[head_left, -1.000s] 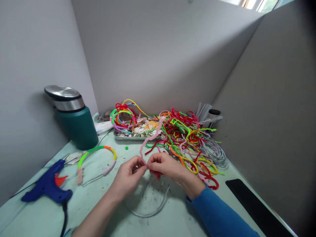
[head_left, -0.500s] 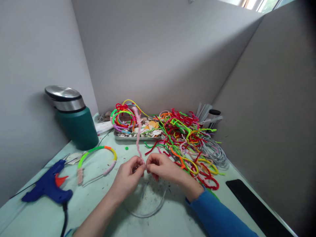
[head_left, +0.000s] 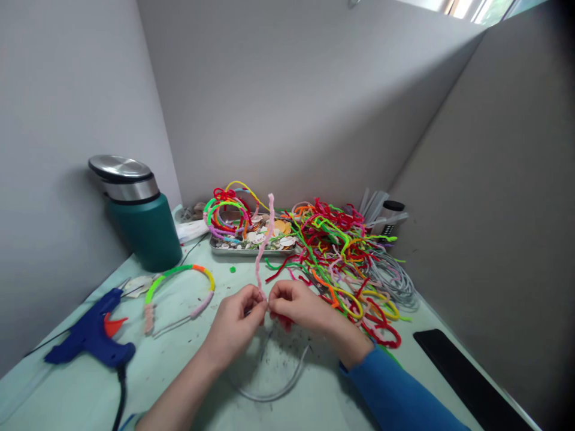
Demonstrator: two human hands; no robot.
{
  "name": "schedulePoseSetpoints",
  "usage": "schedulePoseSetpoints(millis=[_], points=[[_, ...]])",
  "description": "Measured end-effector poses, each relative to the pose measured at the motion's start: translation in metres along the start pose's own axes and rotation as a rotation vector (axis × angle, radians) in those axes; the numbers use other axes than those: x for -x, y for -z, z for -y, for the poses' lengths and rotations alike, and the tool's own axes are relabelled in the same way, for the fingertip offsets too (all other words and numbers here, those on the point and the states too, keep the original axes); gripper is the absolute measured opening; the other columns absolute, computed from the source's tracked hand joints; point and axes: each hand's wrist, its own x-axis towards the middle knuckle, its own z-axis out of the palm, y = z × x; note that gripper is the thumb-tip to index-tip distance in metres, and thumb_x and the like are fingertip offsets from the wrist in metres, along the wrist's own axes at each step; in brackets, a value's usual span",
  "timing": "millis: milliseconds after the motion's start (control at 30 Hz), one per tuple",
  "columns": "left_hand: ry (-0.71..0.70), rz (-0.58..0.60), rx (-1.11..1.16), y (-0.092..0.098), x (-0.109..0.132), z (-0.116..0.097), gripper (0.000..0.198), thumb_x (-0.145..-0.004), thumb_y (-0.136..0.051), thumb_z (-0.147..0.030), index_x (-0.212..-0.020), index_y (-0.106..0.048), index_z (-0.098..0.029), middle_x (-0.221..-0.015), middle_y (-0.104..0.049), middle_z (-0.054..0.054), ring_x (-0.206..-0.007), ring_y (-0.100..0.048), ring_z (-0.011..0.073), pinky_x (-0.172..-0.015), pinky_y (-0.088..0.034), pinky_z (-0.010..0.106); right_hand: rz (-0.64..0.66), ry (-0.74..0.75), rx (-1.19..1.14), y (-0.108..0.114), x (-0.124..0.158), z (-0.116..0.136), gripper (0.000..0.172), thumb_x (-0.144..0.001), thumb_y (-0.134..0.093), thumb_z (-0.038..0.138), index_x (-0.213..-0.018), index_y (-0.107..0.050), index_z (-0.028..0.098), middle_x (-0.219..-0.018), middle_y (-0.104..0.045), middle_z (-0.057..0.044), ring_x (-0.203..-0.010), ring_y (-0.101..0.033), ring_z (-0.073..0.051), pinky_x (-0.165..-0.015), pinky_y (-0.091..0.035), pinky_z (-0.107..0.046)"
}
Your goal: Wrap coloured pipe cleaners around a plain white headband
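Observation:
My left hand (head_left: 236,323) and my right hand (head_left: 299,306) meet in a pinch at the middle of the pale green table (head_left: 188,371). Between the fingertips they grip one end of a bare grey headband (head_left: 274,383), whose arc curves down toward me on the table. A pink pipe cleaner (head_left: 265,242) rises from the same pinch, its free end standing up and leaning slightly right. Both hands are closed. A blue sleeve covers my right forearm.
A headband wrapped in green, orange, yellow and pink (head_left: 179,287) lies left. A blue glue gun (head_left: 90,338) sits at the left edge, a teal flask (head_left: 139,218) behind. A metal tray (head_left: 247,248) of shells, a pipe cleaner heap (head_left: 345,257) and a black phone (head_left: 462,374) lie beyond.
The pink pipe cleaner's free end has swung from leaning right, over to the left, and back to near upright. Both hands stay pinched at the same spot.

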Motion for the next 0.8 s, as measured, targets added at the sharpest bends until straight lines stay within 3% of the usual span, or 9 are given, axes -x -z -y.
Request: schedulePoseSetpoints(millis=[200,400,633,800], points=[[-0.035,-0.037,-0.142,-0.004,0.003,-0.005,0.011,-0.077,-0.048,-0.026,-0.069,-0.051,-0.018,-0.055,-0.051,-0.005,-0.050,-0.044,0.0109,-0.049,-0.031,0.021,-0.086,-0.019,0.175,-0.001,0.003,0.000,0.006,-0.065,-0.048,0.013,-0.062,-0.052,0.016,-0.050,-0.052,0.004,-0.041,-0.048,-0.007,-0.037,-0.034,-0.014],[-0.025,-0.062,-0.099,-0.002,0.001,-0.002,0.010,-0.076,-0.048,-0.025,-0.069,-0.052,-0.019,-0.055,-0.053,-0.005,-0.051,-0.046,0.0112,-0.049,-0.032,0.020,-0.006,-0.021,0.052,0.001,0.006,0.008,0.007,-0.071,-0.047,0.014,-0.066,-0.052,0.016,-0.054,-0.053,0.004,-0.042,-0.049,-0.006,-0.038,-0.034,-0.015],[0.000,-0.047,0.008,0.002,-0.001,0.002,0.009,-0.076,-0.050,-0.026,-0.071,-0.052,-0.019,-0.056,-0.055,-0.004,-0.053,-0.050,0.0119,-0.050,-0.035,0.020,0.155,0.082,-0.017,0.010,0.008,0.012,0.010,-0.073,-0.061,0.021,-0.077,-0.055,0.015,-0.066,-0.055,0.003,-0.051,-0.051,-0.007,-0.049,-0.039,-0.018],[0.028,-0.024,0.096,0.003,-0.002,0.000,0.010,-0.076,-0.050,-0.027,-0.071,-0.051,-0.018,-0.056,-0.055,-0.004,-0.055,-0.052,0.0123,-0.053,-0.037,0.021,0.138,0.166,0.036,0.013,0.006,0.008,0.009,-0.072,-0.062,0.019,-0.077,-0.056,0.015,-0.063,-0.054,0.004,-0.054,-0.048,-0.007,-0.053,-0.038,-0.019]])
